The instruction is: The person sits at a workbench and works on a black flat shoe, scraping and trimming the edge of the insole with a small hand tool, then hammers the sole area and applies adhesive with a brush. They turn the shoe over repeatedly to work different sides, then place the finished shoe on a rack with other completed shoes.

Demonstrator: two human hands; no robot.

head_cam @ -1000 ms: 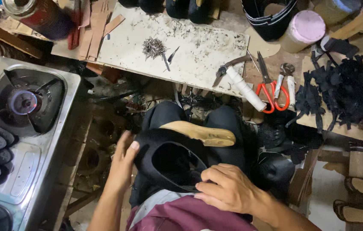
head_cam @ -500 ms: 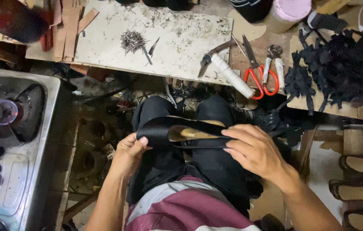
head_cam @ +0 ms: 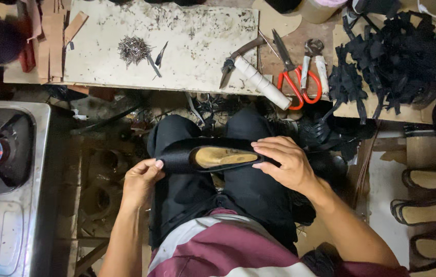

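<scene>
Below the tabletop (head_cam: 187, 46), left hand (head_cam: 141, 182) and right hand (head_cam: 284, 164) grip a black shoe (head_cam: 202, 156) on the lap, near scissors (head_cam: 295, 77).

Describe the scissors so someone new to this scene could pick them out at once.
Start at the pale, stained work board along the top. Just past its right edge lie the scissors, between a white-handled tool and white-handled pincers. Only the scissors have bright red-orange loop handles.

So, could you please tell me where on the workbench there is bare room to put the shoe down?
The white board is bare between the nail pile and the pincers, and along its near edge. Right of that it is crowded: scissors, pliers, black scraps. Cardboard strips fill the left end.
</scene>
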